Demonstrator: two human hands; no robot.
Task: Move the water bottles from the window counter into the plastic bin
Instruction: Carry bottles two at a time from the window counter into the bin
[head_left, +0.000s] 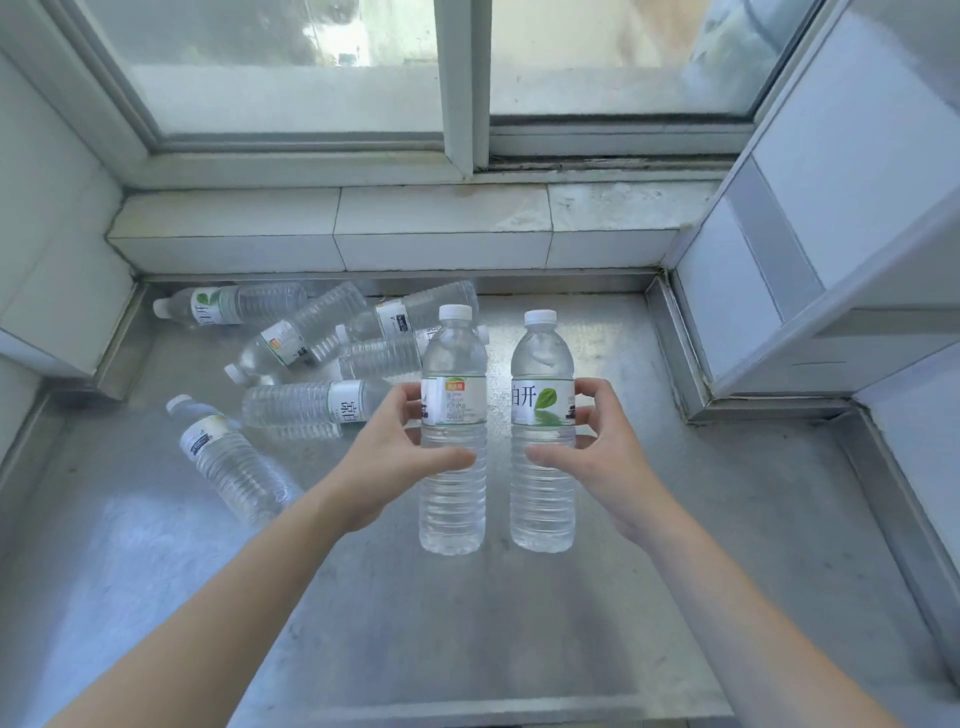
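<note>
Fingers (413, 402) of the left hand (387, 447) curl round the label of one upright water bottle (453, 431), thumb across its front, and fingers (589, 400) of the right hand (597, 447) curl in the same way round a second upright bottle (543, 431) just beside it; the two bottles stand close together at the centre of the frame, and whether their bases touch the surface or hang just above it cannot be told. Below them spreads the desk (649, 571), a dull, scuffed sheet of stainless steel with a raised metal lip running along its far edge and up its right side. Beyond the lip a white tiled ledge (441, 223) steps up to a sliding window (467, 78) with pale frames and hazy glass. White tiled walls close in at the left, and a white panelled cabinet (831, 208) juts in at the upper right. The right half and the near part of the desk lie open. In the left middle of the frame a loose cluster of lying bottles (311, 353) sprawls on the steel, some overlapping, one bottle (228, 462) apart at the lower left. All are clear, ribbed, water-filled plastic with white caps and white labels bearing a green leaf and Chinese characters.
</note>
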